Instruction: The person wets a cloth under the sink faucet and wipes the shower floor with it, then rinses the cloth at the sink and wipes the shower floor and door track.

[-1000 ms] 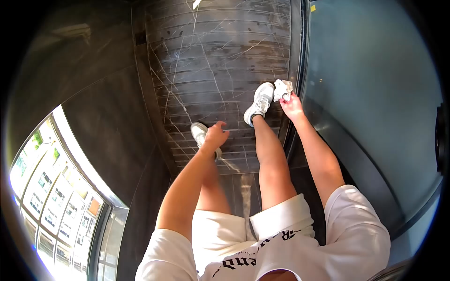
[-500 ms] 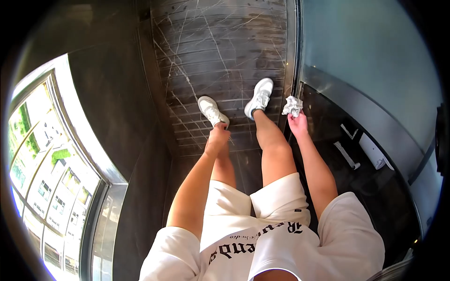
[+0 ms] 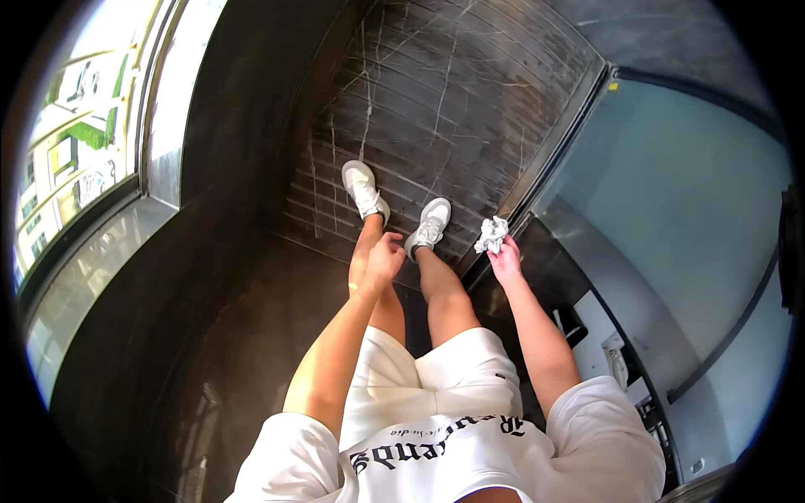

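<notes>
A crumpled wad of white paper [image 3: 492,235] is pinched in the fingertips of my right hand [image 3: 506,261], held out in front of me close to the glass partition. My left hand [image 3: 386,256] hangs in front of my left shin, fingers loosely bent and a little apart, with nothing visible in it. Beyond the hands are my white sneakers, the left shoe [image 3: 364,189] and the right shoe [image 3: 431,225], standing on the dark grooved marble floor [image 3: 444,109].
On the right runs a frosted glass partition [image 3: 662,193] with a metal-edged threshold [image 3: 553,142]. Its glossy lower panel reflects white shapes. To the left are a dark wall [image 3: 251,101] and a bright window [image 3: 84,142] with a sill [image 3: 109,243]. Smooth dark tiles [image 3: 251,335] lie beside my legs.
My view has turned and the room appears rotated clockwise. My feet are closer together. The left hand's fingers have loosened; the paper stays in my right hand.
</notes>
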`<state>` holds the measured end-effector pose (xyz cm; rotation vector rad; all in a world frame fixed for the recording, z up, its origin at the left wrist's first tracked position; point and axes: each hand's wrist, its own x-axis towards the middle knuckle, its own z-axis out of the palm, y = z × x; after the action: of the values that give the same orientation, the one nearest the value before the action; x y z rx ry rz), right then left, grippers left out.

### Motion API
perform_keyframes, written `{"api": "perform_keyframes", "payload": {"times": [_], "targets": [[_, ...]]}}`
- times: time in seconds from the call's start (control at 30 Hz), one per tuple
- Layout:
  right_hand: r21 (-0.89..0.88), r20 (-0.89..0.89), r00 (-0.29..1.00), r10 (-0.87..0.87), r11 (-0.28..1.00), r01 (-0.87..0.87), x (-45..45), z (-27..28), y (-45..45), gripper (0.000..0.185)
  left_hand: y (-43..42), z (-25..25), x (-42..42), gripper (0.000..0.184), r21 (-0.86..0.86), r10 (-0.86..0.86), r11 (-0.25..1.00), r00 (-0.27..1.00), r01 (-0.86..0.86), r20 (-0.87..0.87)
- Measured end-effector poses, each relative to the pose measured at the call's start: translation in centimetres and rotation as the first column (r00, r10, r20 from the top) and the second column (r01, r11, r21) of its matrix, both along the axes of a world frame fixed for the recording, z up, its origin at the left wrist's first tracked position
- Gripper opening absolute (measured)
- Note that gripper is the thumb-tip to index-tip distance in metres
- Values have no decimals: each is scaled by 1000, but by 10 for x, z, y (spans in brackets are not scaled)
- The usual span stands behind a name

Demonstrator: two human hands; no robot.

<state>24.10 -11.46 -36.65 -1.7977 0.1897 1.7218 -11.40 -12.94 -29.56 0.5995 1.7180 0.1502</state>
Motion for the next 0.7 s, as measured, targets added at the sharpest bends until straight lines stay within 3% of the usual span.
{"api": "perform_keyframes", "payload": {"times": [0.07, 0.1, 0.17, 0.33, 0.53, 0.7], "targets": [[10, -26, 989, 143, 990, -143, -18, 1, 18, 40, -17, -2, -1, 40, -17, 102, 995, 995, -101, 23], [99, -76, 967, 242, 967, -235, -19, -8, 23, 38, -21, 2, -4, 40, 44, 95, 995, 995, -95, -7], [110, -50, 923, 382, 920, -375, -38, -19, 43, 36, -32, -5, -15, 40, 105, 103, 990, 994, -99, -37], [95, 11, 841, 541, 836, -540, -90, -44, 77, 26, -82, -58, -42, 45, 35, 128, 992, 987, -125, -101], [159, 58, 819, 571, 805, -572, -145, -60, 103, 28, -122, -109, -68, 50, -73, 152, 984, 979, -163, -138], [231, -71, 795, 603, 785, -575, -166, -99, 115, 34, -142, -136, -62, 50, -6, 248, 967, 954, -253, -169]]}}
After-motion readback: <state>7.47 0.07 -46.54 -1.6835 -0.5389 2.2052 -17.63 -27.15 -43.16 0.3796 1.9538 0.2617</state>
